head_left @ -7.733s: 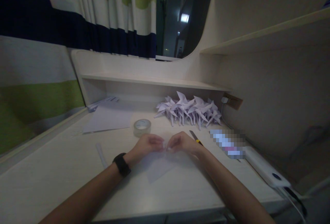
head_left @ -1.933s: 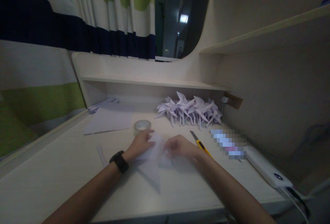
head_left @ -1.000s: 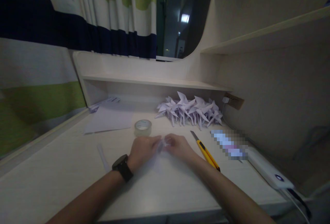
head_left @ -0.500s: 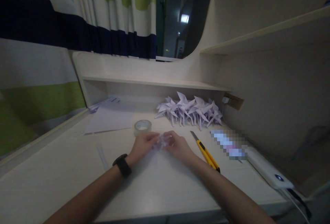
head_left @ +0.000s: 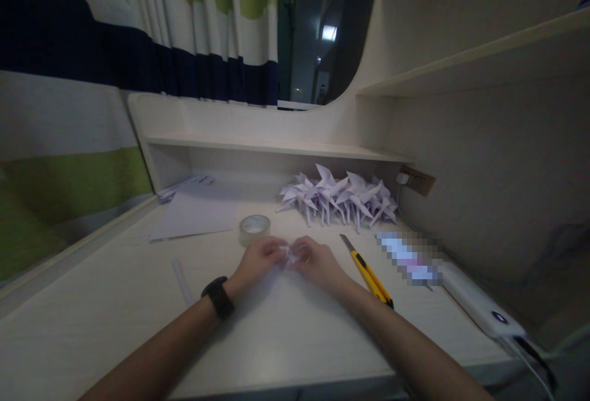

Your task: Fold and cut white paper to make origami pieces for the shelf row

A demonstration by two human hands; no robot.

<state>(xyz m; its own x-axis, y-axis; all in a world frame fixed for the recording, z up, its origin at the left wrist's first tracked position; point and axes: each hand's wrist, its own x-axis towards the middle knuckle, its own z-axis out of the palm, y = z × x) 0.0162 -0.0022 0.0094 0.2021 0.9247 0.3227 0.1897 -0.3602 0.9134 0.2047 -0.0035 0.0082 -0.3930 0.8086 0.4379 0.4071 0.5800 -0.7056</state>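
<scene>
Paper [head_left: 290,254] now more tightly folded.

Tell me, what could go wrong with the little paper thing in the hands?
The right forearm lies right beside the yellow box cutter, whose blade looks extended, so a nudge might cut. The folded paper pinched between the left hand and right hand is tiny and might tear. Dim light makes misfolds likely.

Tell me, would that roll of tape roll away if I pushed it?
Probably not as it sits: the roll of tape lies flat on the desk, hole up, so a push would likely just slide it. It looks like a thin ring, so it should feel light. Stood on its edge, it might well roll.
</scene>
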